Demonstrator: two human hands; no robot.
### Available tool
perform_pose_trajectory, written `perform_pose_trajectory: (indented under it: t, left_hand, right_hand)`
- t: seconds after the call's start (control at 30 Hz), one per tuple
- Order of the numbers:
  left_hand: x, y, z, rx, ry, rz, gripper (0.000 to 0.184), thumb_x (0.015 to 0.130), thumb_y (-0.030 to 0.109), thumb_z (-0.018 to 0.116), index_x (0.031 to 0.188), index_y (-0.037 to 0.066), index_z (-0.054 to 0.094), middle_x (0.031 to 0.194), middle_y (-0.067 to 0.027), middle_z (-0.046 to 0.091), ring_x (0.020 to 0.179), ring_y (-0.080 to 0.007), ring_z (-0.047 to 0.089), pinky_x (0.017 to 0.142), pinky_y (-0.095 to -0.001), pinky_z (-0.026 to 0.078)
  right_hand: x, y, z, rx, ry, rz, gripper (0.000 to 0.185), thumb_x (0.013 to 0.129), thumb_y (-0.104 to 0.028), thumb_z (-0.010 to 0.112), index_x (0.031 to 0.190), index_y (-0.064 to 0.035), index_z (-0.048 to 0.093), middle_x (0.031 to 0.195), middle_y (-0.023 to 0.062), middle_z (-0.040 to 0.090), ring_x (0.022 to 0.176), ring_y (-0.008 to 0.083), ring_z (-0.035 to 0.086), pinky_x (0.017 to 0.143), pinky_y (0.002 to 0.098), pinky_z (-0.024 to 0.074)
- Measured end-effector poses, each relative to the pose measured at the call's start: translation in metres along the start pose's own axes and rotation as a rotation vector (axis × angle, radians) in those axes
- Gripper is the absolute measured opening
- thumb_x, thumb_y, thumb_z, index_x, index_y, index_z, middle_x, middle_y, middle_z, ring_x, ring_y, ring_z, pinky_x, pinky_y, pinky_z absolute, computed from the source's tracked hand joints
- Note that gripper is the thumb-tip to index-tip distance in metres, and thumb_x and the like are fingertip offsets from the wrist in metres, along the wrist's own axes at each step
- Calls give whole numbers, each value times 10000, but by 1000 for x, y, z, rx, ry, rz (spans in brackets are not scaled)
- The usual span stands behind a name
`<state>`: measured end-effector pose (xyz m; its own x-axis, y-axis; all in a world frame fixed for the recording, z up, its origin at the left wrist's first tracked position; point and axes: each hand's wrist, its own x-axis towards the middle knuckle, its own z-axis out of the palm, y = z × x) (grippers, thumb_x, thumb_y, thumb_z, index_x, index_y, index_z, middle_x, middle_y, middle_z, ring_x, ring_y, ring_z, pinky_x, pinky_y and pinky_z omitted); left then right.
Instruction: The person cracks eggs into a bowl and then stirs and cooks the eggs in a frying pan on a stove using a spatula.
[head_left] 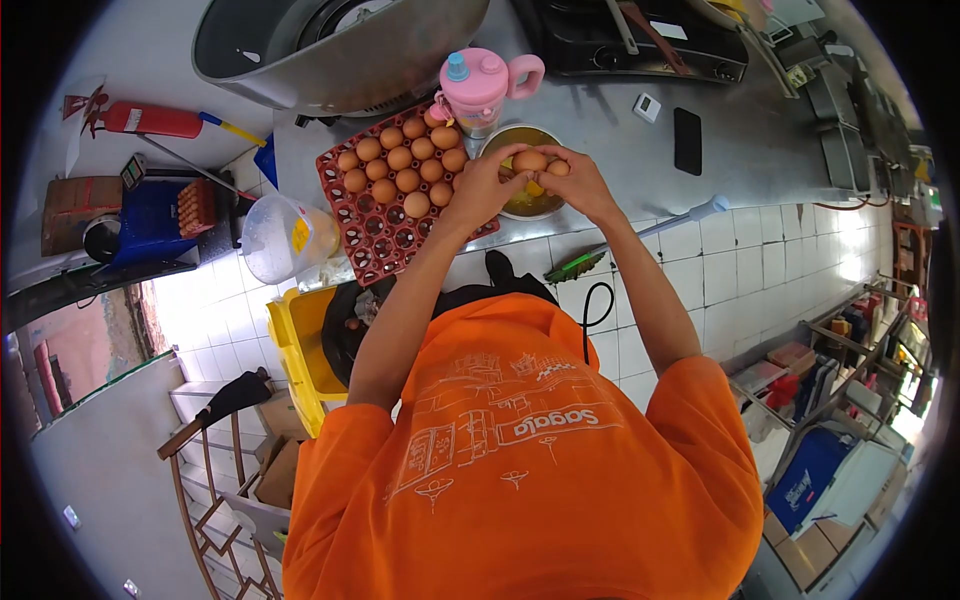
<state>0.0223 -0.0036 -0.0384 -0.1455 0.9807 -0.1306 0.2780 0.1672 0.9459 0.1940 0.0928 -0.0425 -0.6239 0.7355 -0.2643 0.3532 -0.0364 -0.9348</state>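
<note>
1. One egg (529, 161) is pinched between left hand (497, 183) and right hand (576, 180), fingers curled, above a bowl (521, 131).
2. Against the right fingers, a second egg or shell (558, 168).
3. Egg tray (373, 226) left; pink jug (476, 92) crowding the bowl's far side; phone (687, 141) well right.

left grip (487, 188) and right grip (582, 180) hold an egg (529, 161) above a bowl (522, 133) on the tabletop (770, 165), beside a tray (373, 243) of eggs (407, 180).
</note>
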Motion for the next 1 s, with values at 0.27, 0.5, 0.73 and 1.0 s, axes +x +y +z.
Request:
perform_pose_trajectory:
  t: [0.27, 0.5, 0.73, 1.0]
  left_hand:
    - [-5, 0, 10, 411, 261, 335, 441, 798, 152, 675, 1202, 30, 544, 1113, -208, 641, 967, -385, 641, 804, -437, 551]
    - [-5, -11, 13, 400, 310, 391, 447, 780, 116, 681, 1202, 38, 558, 1106, -194, 650, 973, -358, 652, 830, -414, 545]
    - [-4, -17, -1, 388, 200, 404, 429, 787, 99, 662, 1197, 39, 551, 1158, -176, 629, 1011, -355, 634, 846, -415, 537]
    - [-10, 12, -32, 522, 81, 530, 439, 786, 88, 666, 1210, 64, 551, 1215, -133, 604, 1033, -333, 619, 852, -398, 531]
  right_hand:
    - [3, -2, 13, -24, 72, 1, 506, 715, -234, 717, 1162, -9, 645, 966, 118, 702, 861, 167, 671, 801, 285, 524]
    - [0, -7, 18, -155, 93, -60, 483, 741, -220, 719, 1174, -25, 633, 985, 126, 692, 879, 196, 660, 815, 292, 514]
    - [-3, -5, 10, -371, 37, -209, 491, 730, -194, 695, 1202, -83, 615, 1024, 143, 683, 927, 319, 665, 837, 362, 528]
    - [-18, -43, -10, -748, 113, -510, 456, 739, -86, 643, 1187, -116, 566, 875, 115, 627, 822, 337, 633, 731, 433, 528]
